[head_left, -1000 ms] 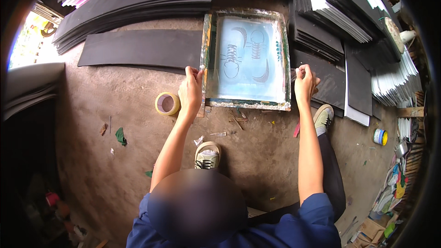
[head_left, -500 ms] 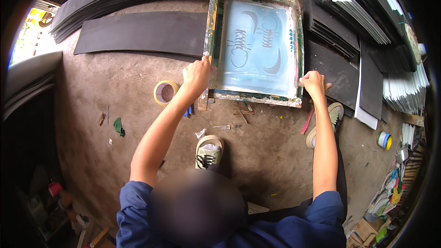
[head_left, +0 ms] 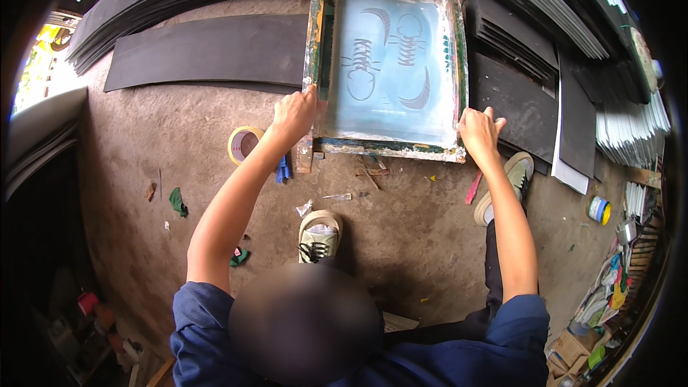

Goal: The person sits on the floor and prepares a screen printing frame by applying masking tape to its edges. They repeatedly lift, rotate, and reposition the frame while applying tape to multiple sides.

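A screen-printing frame (head_left: 390, 148) with worn, paint-stained wooden edges lies ahead of me, over the floor. Its pale blue mesh (head_left: 387, 116) carries line designs like shoe laces and curved, striped shapes. My left hand (head_left: 294, 115) is closed around the frame's left side, low down near the corner. On the opposite side, my right hand (head_left: 480, 134) grips the right edge near the lower corner, with one finger sticking out. The fingertips of both hands are partly hidden. What lies beneath the mesh cannot be made out.
Black sheets (head_left: 208, 51) lie at left, with more stacked sheets (head_left: 516, 43) at right. A tape roll (head_left: 235, 145), a blue scrap (head_left: 284, 170) and a pink strip (head_left: 474, 188) are on the floor. My shoes (head_left: 319, 236) stand below the frame. A small tub (head_left: 599, 210) sits at right.
The view has shifted slightly, so the frame and floor items appear further left and a little higher. My right hand's fingers have changed position on the edge. Both hands keep hold.
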Motion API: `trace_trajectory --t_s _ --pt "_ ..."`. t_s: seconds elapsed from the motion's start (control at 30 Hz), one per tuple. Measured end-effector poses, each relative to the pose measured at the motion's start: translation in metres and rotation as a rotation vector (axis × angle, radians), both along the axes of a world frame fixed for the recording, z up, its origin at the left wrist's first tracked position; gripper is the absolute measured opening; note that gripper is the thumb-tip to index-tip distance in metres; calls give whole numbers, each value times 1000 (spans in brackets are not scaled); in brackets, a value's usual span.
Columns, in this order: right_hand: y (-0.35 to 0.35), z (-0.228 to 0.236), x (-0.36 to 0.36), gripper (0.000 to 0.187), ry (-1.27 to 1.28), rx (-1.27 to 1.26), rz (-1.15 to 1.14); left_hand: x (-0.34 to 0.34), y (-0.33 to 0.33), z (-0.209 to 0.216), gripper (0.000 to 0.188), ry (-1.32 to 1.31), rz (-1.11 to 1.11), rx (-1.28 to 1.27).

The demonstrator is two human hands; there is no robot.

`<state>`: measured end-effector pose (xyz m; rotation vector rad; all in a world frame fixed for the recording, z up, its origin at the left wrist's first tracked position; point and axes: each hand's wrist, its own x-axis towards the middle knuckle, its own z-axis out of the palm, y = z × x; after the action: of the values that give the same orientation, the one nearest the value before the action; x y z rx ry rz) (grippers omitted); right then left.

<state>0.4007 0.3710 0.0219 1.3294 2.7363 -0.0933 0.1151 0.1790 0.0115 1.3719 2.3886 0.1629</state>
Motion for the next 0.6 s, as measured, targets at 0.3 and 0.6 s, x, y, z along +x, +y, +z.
trace_trajectory --t_s 0.3,0.6 --pt "4 33 -5 11 45 -2 -101 0 -4 5 29 -184 204 299" --pt "-2 0 -3 9 -13 31 33 3 -4 -2 26 6 56 76"
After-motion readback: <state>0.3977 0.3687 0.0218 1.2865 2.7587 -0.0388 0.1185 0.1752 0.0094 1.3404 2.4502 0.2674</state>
